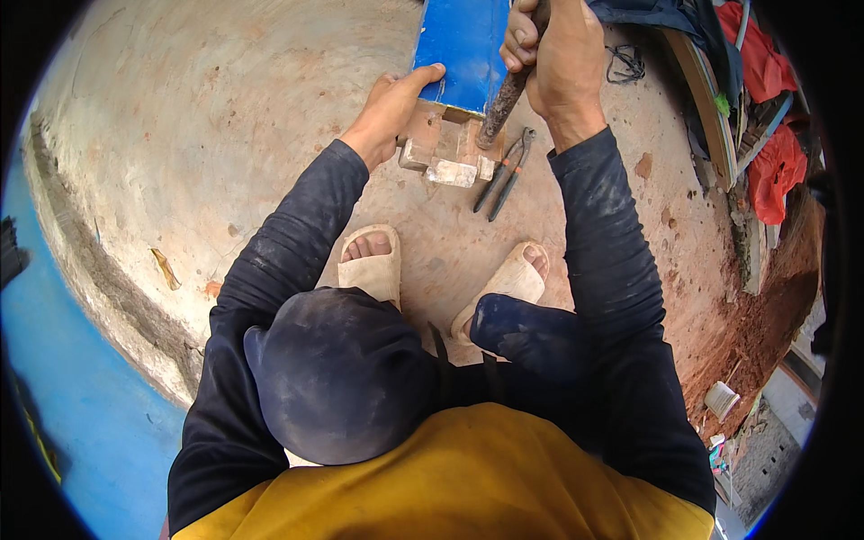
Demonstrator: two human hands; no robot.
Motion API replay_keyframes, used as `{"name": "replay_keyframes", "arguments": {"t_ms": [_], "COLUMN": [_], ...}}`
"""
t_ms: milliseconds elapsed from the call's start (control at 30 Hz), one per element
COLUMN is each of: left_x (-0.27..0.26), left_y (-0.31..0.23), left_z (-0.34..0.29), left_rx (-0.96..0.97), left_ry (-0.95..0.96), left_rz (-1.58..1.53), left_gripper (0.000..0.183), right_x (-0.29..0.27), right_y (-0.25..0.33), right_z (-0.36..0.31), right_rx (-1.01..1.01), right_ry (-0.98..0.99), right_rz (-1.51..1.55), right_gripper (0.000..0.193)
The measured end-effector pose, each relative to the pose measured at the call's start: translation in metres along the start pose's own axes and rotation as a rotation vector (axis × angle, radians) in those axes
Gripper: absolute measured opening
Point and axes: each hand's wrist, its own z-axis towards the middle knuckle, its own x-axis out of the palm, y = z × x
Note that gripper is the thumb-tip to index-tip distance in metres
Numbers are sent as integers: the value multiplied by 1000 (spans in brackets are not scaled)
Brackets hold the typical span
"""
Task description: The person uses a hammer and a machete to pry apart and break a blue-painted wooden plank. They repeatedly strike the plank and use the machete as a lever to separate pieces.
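A blue flat-topped panel (463, 54) rests at its near end on several wooden blocks (450, 171). My left hand (387, 112) is closed on the panel's left edge, thumb lying on top and the other fingers hidden below. Wrapped in the fingers of my right hand (565, 76) is a rusty metal bar (507, 103), held at a slant. Its lower end meets the panel's near right corner, beside the blocks; whether it touches them I cannot tell. A pair of pincers (506, 174) with dark handles lies on the ground just right of the blocks.
My sandalled feet (373, 256) stand on the dusty concrete floor (270, 99). At the right, wooden boards (706, 99) lean among red plastic bags (776, 175) and dark cloth. A thin black cord (625, 65) lies near them. A ledge edges a blue surface (90, 396) at left.
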Motion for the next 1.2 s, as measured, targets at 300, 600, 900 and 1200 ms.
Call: {"name": "replay_keyframes", "arguments": {"t_ms": [300, 600, 900, 1200], "left_x": [6, -7, -9, 5], "left_y": [4, 15, 15, -3], "left_z": [4, 20, 17, 8], "left_rx": [59, 107, 162, 111], "left_ry": [-42, -139, -142, -71], "left_rz": [-129, -71, -56, -36], "left_gripper": [71, 75, 75, 72], "right_x": [-20, -47, -46, -19], "right_y": [-3, -7, -5, 135], "right_z": [-40, -72, -97, 4], "right_rx": [-156, 14, -17, -217], "right_ry": [-12, 40, 134, 275], "right_rz": [-44, -34, -155, -7], "right_gripper": [45, 41, 43, 41]}}
